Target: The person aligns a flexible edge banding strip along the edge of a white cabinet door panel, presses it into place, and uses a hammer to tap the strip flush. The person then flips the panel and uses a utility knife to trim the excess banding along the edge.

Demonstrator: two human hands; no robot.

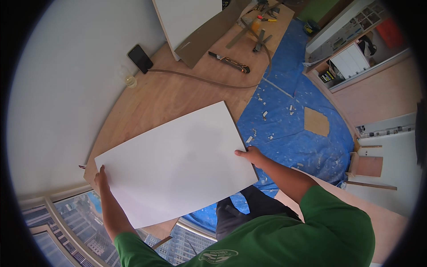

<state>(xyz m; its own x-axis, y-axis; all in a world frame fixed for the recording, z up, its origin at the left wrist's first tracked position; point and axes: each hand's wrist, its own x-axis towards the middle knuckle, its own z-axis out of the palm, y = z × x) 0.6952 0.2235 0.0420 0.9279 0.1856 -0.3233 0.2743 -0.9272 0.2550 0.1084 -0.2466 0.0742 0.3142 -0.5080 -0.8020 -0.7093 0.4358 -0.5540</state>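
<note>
I hold a white rectangular board (173,164) by its two short edges, over the near end of the plywood workbench (120,115). My left hand (101,178) is closed on the board's left edge, its thumb on the face. My right hand (249,155) grips the right edge, thumb on top. Farther along the bench lie a black-and-orange knife (235,63), a long thin brown strip (187,78), some shorter strips (259,40) and a brown sheet (195,46). A phone (140,58) and a clear container (130,80) are beside the wall.
Another white panel (178,18) stands at the back of the bench. Blue sheeting (284,124) covers the floor, with scraps and a cardboard piece (316,121) on it. Wooden cabinets (364,89) line the right; a window (89,231) is at lower left, a pale plank (387,222) at lower right.
</note>
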